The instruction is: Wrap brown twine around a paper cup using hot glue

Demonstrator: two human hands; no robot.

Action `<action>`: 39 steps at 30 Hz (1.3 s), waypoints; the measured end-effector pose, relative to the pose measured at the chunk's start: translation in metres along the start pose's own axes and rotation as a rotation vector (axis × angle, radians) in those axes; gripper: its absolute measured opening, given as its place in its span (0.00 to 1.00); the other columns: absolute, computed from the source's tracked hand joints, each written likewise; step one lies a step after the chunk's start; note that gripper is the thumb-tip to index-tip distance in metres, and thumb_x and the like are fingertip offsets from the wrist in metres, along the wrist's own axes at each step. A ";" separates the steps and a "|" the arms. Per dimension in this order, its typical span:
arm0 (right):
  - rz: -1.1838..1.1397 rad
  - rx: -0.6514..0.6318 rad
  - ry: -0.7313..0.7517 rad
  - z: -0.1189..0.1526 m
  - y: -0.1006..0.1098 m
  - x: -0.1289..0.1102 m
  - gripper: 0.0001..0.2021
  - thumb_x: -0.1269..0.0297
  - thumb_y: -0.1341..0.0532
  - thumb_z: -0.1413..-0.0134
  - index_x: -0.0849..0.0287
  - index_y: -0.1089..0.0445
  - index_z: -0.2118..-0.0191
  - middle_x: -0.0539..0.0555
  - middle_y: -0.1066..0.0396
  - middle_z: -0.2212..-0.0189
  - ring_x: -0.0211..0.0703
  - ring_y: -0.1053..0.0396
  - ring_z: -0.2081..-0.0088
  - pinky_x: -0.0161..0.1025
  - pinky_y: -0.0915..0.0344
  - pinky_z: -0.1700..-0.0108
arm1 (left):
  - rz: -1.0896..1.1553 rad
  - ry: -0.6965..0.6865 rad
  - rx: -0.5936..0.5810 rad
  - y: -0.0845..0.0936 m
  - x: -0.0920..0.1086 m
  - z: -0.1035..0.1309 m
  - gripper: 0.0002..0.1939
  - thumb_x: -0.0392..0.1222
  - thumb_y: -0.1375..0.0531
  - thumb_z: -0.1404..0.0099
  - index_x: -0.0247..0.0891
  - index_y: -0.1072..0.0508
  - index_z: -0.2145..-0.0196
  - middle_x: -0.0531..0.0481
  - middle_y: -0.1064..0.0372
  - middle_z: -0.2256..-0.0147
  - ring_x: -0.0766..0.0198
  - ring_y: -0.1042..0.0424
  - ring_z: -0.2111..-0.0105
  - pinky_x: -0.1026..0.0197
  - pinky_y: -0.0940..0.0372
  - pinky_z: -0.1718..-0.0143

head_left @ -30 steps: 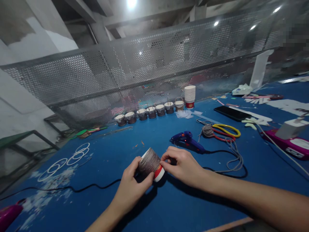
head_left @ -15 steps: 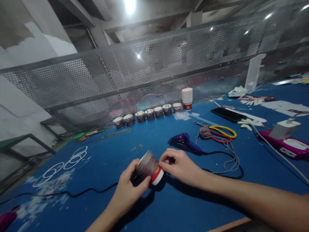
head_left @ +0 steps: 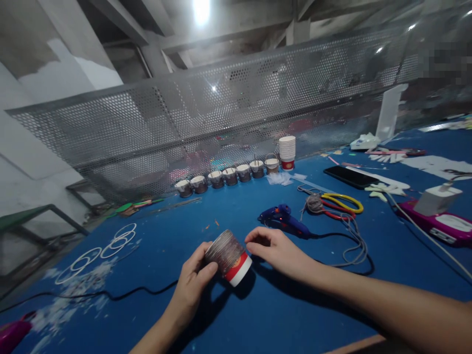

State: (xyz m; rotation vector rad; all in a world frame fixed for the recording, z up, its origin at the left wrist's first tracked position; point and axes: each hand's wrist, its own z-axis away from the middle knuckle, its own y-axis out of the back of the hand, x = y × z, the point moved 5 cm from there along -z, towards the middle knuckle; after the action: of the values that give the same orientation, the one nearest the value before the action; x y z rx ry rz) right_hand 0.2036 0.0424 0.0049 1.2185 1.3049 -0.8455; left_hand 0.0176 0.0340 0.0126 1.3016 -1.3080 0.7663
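A tilted paper cup (head_left: 228, 256), mostly wrapped in grey-brown cord with a red and white band bare at its lower end, is held in my left hand (head_left: 191, 282). The left thumb presses on the wrapped side. Just right of the cup is my right hand (head_left: 275, 248), its thumb and index finger curved and slightly apart; no object shows between them. Beyond that hand lies a blue glue gun (head_left: 283, 220) with a small red light. A grey cord bundle (head_left: 314, 203) rests beside yellow-handled scissors (head_left: 342, 201).
Several wrapped cups (head_left: 229, 176) line the back beside a cup stack (head_left: 287, 152). White rings (head_left: 120, 241) lie left. A black phone (head_left: 350, 176) and a magenta power strip (head_left: 438, 223) are at right. A black cable (head_left: 106, 295) crosses the blue table (head_left: 147, 324).
My right fingers have come off the cup and opened a little. The cup has turned slightly in my left hand, and the left thumb has shifted from the red band onto the wrapped part.
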 end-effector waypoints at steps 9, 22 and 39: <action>0.372 0.221 0.578 0.023 0.004 -0.031 0.04 0.70 0.42 0.43 0.58 0.30 0.65 0.53 0.29 0.67 0.43 0.35 0.63 0.42 0.40 0.58 | -0.011 0.115 0.007 -0.007 0.002 0.000 0.13 0.51 0.44 0.38 0.38 0.29 0.68 0.50 0.34 0.70 0.61 0.37 0.68 0.60 0.40 0.64; 0.819 0.190 0.705 0.022 -0.013 -0.021 0.08 0.71 0.43 0.41 0.60 0.32 0.72 0.51 0.31 0.76 0.39 0.40 0.72 0.39 0.51 0.67 | -0.312 -0.021 -0.027 -0.014 0.010 0.005 0.11 0.49 0.43 0.41 0.39 0.28 0.67 0.51 0.32 0.70 0.60 0.35 0.68 0.60 0.39 0.64; 0.253 0.167 0.385 0.017 0.017 -0.032 0.03 0.71 0.46 0.45 0.58 0.37 0.66 0.49 0.32 0.74 0.36 0.36 0.75 0.32 0.38 0.73 | -0.017 0.119 0.047 -0.011 0.012 0.001 0.11 0.45 0.45 0.38 0.39 0.26 0.63 0.50 0.29 0.68 0.61 0.31 0.68 0.61 0.36 0.63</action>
State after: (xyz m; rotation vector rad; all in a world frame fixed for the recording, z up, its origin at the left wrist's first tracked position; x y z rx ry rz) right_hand 0.2195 0.0244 0.0365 1.7010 1.3612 -0.5607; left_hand 0.0296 0.0276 0.0208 1.2829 -1.1893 0.8539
